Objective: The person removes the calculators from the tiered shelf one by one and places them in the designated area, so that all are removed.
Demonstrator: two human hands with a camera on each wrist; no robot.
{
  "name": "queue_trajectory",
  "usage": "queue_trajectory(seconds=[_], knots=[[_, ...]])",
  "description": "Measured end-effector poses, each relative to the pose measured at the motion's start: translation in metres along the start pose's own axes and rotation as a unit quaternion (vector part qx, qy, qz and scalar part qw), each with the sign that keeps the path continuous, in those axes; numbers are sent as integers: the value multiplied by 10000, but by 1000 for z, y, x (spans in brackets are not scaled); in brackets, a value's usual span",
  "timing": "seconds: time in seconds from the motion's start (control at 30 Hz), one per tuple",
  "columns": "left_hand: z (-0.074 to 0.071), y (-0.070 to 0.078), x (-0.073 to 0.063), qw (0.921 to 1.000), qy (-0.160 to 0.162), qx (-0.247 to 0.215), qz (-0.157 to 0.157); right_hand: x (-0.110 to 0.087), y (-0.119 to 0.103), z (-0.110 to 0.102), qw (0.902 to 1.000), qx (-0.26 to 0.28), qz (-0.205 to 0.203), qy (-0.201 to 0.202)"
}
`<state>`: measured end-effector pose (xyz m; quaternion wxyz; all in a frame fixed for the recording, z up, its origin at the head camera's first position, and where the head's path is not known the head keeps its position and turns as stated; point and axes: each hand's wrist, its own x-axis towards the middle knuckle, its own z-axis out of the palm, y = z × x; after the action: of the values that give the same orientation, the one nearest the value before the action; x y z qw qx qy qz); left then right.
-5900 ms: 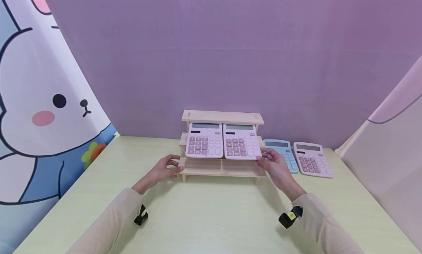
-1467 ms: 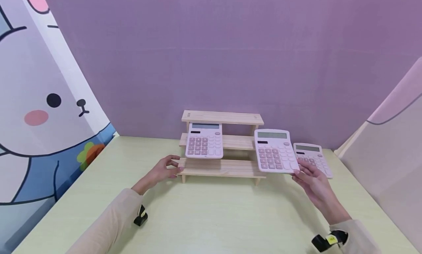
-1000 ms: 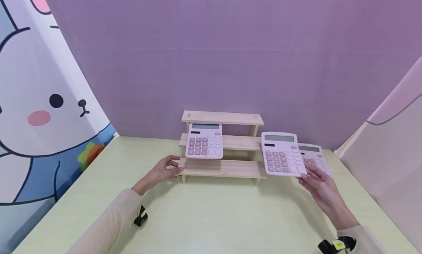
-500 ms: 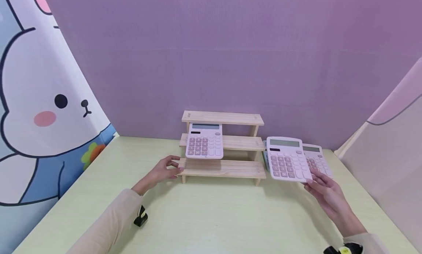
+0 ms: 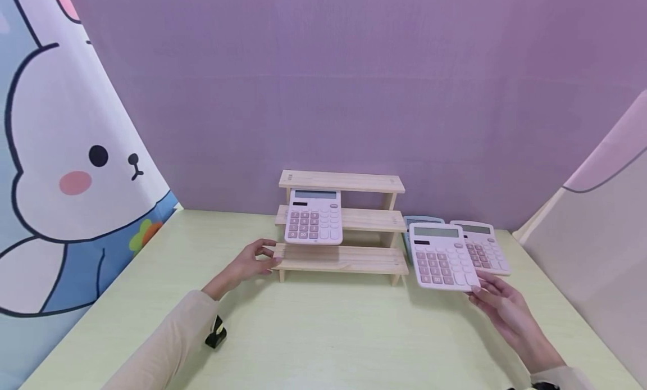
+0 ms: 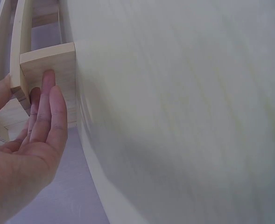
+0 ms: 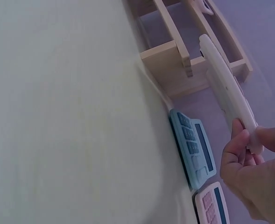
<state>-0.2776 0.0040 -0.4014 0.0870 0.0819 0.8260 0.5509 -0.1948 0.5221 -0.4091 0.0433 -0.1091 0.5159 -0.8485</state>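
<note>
My right hand point(image 5: 510, 314) pinches a pink calculator point(image 5: 442, 255) by its lower right corner, thumb on the front and fingers behind. In the right wrist view this calculator point(image 7: 230, 88) is edge-on, raised off the tabletop. In the head view it covers most of a blue calculator point(image 5: 423, 218) and part of another pink one point(image 5: 487, 252). My left hand point(image 5: 247, 266) holds the left end of the lowest board of a three-step wooden shelf point(image 5: 341, 181). The left wrist view has its thumb on the board and its fingers against the side panel point(image 6: 62, 60).
A pink calculator point(image 5: 313, 216) leans on the left half of the shelf's middle step. The pale green table point(image 5: 323, 328) ends at a purple backdrop point(image 5: 333, 81). On the left hangs a cloth point(image 5: 65, 154) with a cartoon rabbit; a pale panel point(image 5: 596, 232) borders the right.
The right-hand calculator left the shelf's middle step in my right hand. It moved right, then down in front of the blue calculator. My left hand stayed on the shelf.
</note>
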Motion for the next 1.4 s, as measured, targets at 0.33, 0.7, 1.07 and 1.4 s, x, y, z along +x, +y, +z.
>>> queue_trajectory(seconds=[0.33, 0.7, 1.07, 1.4], knots=[[0, -2, 1, 10000, -28, -29, 35, -6, 4, -8, 9971, -555, 418, 322], [-1, -2, 1, 9999, -83, -52, 103, -11, 10, -19, 9927, -909, 605, 517], [-1, -1, 1, 9999, -100, -15, 86, -15, 15, -21, 9872, -1182, 791, 721], [-1, 0, 2, 10000, -38, 23, 37, -15, 18, -22, 9847, -1242, 887, 845]])
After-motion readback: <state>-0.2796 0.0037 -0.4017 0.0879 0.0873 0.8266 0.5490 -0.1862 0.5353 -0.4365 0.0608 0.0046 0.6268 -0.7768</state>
